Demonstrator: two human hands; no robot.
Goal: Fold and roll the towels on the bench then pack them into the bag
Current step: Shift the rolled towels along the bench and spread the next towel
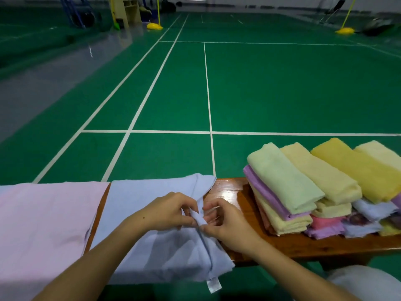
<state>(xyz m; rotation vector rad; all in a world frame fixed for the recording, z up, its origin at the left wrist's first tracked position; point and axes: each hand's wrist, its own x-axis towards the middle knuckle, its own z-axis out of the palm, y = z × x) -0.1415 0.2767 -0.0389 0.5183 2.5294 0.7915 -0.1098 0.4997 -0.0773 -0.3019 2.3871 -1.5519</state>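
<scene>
A pale blue towel (152,240) lies spread on the wooden bench (236,192), its right edge folded over. My left hand (167,210) and my right hand (225,222) meet at that edge and both pinch a small fold of the blue cloth between fingers and thumb. A white label hangs from the towel's near corner. A pink towel (43,224) lies flat on the bench to the left. No bag is in view.
Several folded towels (314,187) in green, yellow, purple, pink and white are stacked on the right of the bench. Beyond the bench stretches a green court floor (260,88) with white lines. Yellow post bases and equipment stand far back.
</scene>
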